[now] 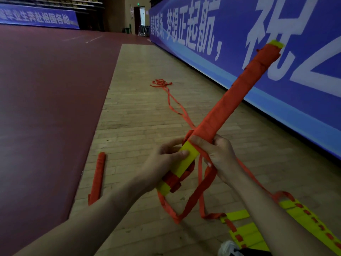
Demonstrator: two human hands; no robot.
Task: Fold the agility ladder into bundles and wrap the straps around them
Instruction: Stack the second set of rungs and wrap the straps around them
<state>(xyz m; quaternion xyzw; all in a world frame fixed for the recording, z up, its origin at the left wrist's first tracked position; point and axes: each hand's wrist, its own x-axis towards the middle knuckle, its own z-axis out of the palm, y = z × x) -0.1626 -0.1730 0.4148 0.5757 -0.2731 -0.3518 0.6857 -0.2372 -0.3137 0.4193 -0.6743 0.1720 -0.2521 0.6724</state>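
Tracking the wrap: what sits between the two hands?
The bundle: its unwrapped yellow part, held by left hand and right hand; head view shows it.

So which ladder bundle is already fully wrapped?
The all-orange bundle lying on the floor at left; the held bundle shows bare yellow by the left hand.

The wooden floor (140,115) meets a maroon floor (46,108) on the left. At that seam lies 1 wrapped orange bundle (98,178). Loose orange straps (162,84) trail along the boards, and yellow rungs (238,216) lie at lower right.
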